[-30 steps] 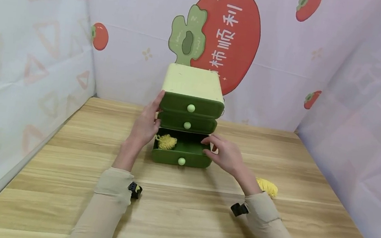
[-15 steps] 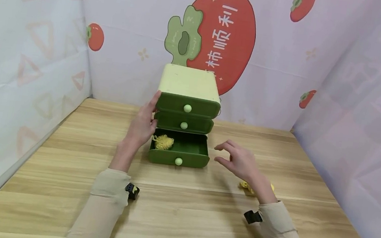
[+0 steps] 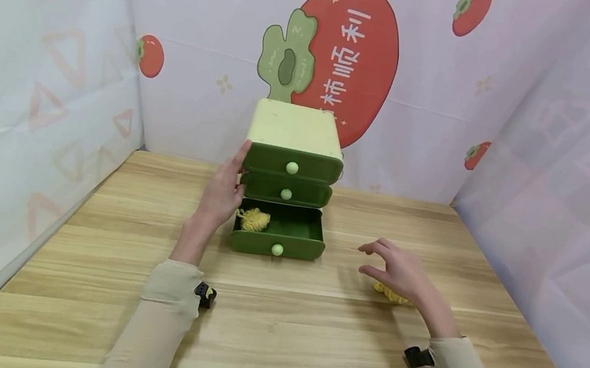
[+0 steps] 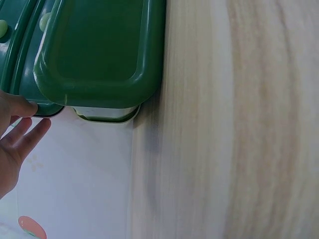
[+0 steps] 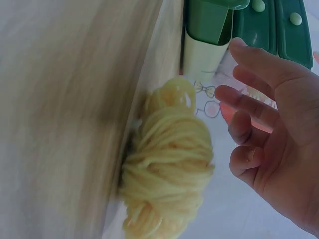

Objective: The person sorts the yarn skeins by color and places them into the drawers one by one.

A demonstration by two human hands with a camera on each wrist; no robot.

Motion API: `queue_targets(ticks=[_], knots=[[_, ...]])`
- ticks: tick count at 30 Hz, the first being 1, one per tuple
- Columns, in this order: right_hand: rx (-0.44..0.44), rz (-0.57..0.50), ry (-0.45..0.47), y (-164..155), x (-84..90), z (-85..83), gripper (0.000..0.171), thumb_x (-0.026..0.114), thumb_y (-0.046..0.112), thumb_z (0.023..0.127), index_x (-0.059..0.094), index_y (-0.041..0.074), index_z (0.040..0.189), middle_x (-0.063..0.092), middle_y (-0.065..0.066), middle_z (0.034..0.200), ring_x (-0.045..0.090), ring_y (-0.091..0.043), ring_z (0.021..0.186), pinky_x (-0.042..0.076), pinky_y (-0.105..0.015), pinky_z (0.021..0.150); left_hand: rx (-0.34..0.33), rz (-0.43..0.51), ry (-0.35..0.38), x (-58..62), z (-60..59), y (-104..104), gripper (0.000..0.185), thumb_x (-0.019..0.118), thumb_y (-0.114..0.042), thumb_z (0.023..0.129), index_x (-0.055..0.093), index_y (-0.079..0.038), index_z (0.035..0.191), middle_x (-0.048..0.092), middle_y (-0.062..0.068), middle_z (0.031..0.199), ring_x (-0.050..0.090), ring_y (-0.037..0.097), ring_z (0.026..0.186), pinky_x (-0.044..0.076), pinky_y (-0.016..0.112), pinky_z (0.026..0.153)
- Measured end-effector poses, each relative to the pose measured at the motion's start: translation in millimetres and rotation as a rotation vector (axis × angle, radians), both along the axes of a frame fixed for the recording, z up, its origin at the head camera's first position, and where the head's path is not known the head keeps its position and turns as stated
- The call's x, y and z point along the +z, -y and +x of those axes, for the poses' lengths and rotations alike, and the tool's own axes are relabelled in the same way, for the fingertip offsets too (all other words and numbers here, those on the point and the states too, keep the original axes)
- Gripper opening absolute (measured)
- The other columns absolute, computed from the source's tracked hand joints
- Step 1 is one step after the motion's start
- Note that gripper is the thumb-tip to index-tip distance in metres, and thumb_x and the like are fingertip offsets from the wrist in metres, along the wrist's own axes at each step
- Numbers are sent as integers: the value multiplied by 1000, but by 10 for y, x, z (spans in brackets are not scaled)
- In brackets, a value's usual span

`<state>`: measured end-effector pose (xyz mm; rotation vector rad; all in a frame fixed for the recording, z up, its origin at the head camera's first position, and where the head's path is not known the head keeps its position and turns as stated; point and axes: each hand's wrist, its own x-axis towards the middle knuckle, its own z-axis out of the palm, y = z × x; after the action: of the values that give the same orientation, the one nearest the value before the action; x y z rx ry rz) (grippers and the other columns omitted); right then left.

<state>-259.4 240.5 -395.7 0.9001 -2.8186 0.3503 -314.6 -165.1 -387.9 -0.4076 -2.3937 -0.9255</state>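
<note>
A small cabinet with a cream top [image 3: 297, 128] and green drawers stands towards the back of the table. Its bottom drawer [image 3: 278, 244] is pulled out, and a yellow yarn bundle [image 3: 255, 220] lies in the left part of it. My left hand [image 3: 220, 194] holds the cabinet's left edge, thumb at the front of the middle drawer [image 4: 37, 82] and fingers along the side. To the right, my right hand [image 3: 397, 271] is held above the table with spread, bent fingers and nothing in them. A second yellow yarn skein [image 5: 167, 164] lies on the table just below it, partly covered in the head view.
The wooden table [image 3: 277, 329] is walled by printed cloth on the left, back and right. The top drawer [image 3: 295, 164] is closed, its front overhanging the drawers beneath. Bare tabletop lies in front of the cabinet.
My right hand has drawn back from the open bottom drawer, moving right and towards me to the yarn skein on the table. The left hand keeps its place at the cabinet.
</note>
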Motion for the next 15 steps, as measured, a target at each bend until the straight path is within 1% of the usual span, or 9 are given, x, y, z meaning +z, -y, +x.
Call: queue_targets(ticks=[5, 9, 12, 15], knots=[[-51, 11, 61, -119, -10, 84, 41, 76, 32, 87, 67, 13, 122, 67, -5, 113, 65, -22, 83, 48, -31, 66, -5, 9, -2, 6, 12, 5, 107, 57, 18, 85, 6, -40, 159, 56, 21, 131, 57, 37, 116, 55, 48, 81], [-94, 26, 102, -213, -9, 153, 44, 76, 32, 87, 66, 13, 125, 66, -6, 114, 65, -24, 87, 49, -33, 67, -8, 3, -9, 7, 5, 4, 107, 57, 18, 85, 6, -39, 159, 55, 20, 131, 56, 37, 115, 55, 47, 77], [-112, 29, 125, -274, 2, 194, 46, 78, 32, 85, 66, 13, 125, 65, -7, 115, 65, -23, 90, 49, -35, 68, -6, -1, -11, 3, 1, 5, 106, 57, 17, 86, 6, -38, 160, 56, 19, 130, 56, 36, 113, 55, 45, 74], [-119, 36, 158, -324, 13, 221, 47, 79, 32, 83, 66, 15, 125, 63, -7, 119, 64, -22, 91, 51, -38, 71, -2, -1, -10, 2, 6, 8, 105, 57, 17, 86, 6, -38, 160, 56, 19, 128, 56, 36, 112, 54, 45, 73]])
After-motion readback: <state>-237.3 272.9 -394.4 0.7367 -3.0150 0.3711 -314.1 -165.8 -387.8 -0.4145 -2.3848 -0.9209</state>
